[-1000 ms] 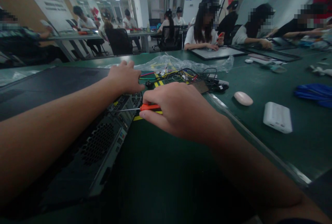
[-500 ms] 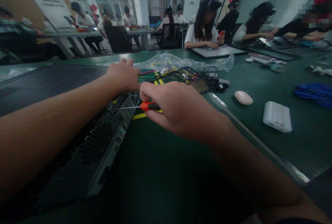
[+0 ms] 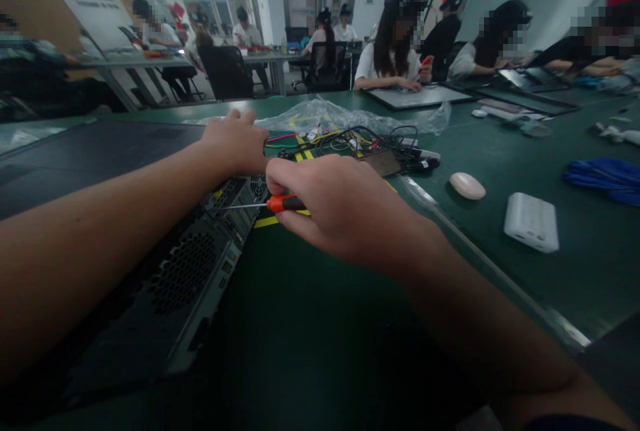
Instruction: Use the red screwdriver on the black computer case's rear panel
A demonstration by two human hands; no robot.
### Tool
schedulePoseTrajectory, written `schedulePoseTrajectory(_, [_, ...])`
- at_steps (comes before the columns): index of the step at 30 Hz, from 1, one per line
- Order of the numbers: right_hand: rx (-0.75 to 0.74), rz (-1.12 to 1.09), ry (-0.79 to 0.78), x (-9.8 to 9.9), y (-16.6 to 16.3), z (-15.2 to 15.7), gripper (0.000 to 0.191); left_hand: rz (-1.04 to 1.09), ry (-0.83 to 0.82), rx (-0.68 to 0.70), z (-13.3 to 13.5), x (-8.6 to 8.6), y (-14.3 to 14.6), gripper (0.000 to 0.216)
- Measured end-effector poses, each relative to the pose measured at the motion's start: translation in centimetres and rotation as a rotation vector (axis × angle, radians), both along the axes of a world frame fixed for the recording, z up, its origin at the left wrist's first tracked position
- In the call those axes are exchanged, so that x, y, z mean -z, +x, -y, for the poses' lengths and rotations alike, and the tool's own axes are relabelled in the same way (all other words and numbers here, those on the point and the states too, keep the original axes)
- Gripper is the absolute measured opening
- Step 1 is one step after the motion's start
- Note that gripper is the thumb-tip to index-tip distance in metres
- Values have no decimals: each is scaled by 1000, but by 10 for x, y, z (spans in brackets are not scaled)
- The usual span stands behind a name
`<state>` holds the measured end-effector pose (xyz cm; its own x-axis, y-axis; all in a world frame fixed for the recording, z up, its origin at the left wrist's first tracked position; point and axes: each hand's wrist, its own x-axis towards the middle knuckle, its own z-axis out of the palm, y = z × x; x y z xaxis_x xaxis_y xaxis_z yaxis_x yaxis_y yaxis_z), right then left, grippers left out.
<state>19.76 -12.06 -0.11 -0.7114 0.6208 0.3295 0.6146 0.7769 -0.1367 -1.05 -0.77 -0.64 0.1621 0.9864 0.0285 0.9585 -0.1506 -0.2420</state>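
A black computer case (image 3: 100, 171) lies flat on the green table (image 3: 310, 324), its rear panel with vents and ports facing me. My left hand (image 3: 235, 141) rests on the case's far top corner, fingers curled over the edge. My right hand (image 3: 345, 208) is closed around an orange-handled screwdriver (image 3: 280, 203). The thin metal shaft points left, with its tip at the rear panel near the small fan grille (image 3: 259, 186).
Behind my hands lie tangled coloured wires (image 3: 350, 141) and a clear plastic bag (image 3: 345, 116). To the right sit a pink oval object (image 3: 467, 186), a white box (image 3: 531, 222) and blue cloth (image 3: 605, 178). Several people work at the table's far side.
My right hand has shifted slightly left and its fingers have rolled around the screwdriver handle. The left hand has stayed on the case.
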Motion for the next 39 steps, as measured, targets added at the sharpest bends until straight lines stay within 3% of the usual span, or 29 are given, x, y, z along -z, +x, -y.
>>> schedulePoseTrajectory(6, [2,8,-9,-3,0,2,27,-47,-2,5,3,-2,1,78])
schedulePoseTrajectory(13, [-7,-2,-12,-2,2,2,27,-48,-6,42,6,-3,1,90])
schedulePoseTrajectory(19, [-4,-2,11,-1,1,1,28,-71,10,-5,1,0,-1,75])
schedulePoseTrajectory(23, [7,1,-16,-3,1,2,25,-67,18,5,1,1,-1,81])
schedulePoseTrajectory(34, [50,20,-19,-5,0,4,24,-48,22,13,5,-2,2,72])
schedulePoseTrajectory(39, [69,35,-33,-6,-3,6,34,-88,22,5,2,1,1,73])
